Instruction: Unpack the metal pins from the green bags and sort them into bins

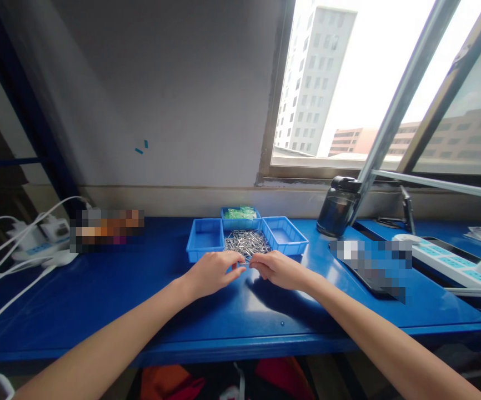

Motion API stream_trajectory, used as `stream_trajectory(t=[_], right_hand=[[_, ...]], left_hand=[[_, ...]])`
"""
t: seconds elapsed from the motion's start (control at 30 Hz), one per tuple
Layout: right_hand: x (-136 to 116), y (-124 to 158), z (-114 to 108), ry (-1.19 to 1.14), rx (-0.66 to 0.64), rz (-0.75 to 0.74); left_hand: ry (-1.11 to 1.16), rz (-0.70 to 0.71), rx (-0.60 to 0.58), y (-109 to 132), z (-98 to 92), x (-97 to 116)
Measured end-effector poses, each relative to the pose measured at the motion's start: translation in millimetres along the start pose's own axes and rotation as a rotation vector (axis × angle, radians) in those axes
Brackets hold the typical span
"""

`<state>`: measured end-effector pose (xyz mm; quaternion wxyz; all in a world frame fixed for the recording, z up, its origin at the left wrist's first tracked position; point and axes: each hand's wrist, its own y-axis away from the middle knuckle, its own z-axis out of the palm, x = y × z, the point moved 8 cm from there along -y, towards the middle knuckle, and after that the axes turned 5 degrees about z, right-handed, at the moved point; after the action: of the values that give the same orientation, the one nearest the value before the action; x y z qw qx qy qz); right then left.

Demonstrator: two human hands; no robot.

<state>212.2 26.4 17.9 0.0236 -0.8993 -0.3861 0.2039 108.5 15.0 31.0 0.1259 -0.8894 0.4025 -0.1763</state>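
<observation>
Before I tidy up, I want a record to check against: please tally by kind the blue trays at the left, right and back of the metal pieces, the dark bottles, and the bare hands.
Blue trays around the metal pieces: 3
Dark bottles: 1
Bare hands: 2
Total: 6

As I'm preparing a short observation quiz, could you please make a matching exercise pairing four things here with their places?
1. metal pieces
2. green packets
3. dark bottle
4. small blue strips

A. on the wall
B. between the left blue bin and the right blue bin
C. in the rear blue bin
D. right of all the bins

Pairs: 1-B, 2-C, 3-D, 4-A
</observation>
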Motion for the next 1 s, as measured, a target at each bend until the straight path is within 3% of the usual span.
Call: stream_trajectory(t=[0.27, 0.43, 0.67, 1.0], right_hand=[[-3.1, 1.4, 6.5, -0.085, -0.028, -0.033], [-4.6, 1.4, 10.5, -0.030, -0.060, -0.039], [-4.3, -0.4, 1.9, 0.059, 0.003, -0.002], [-9.6, 1.5, 5.6, 0.083, -0.034, -0.032]], left_hand=[[0.052, 0.151, 0.028, -0.7, -1.6, 12.3], [0.089, 0.121, 0.009, -0.4, 0.0, 14.0], [0.087, 0.037, 0.000, 0.8, -1.6, 9.3], [-0.073, 0.028, -0.080, 1.0, 8.8, 5.5]])
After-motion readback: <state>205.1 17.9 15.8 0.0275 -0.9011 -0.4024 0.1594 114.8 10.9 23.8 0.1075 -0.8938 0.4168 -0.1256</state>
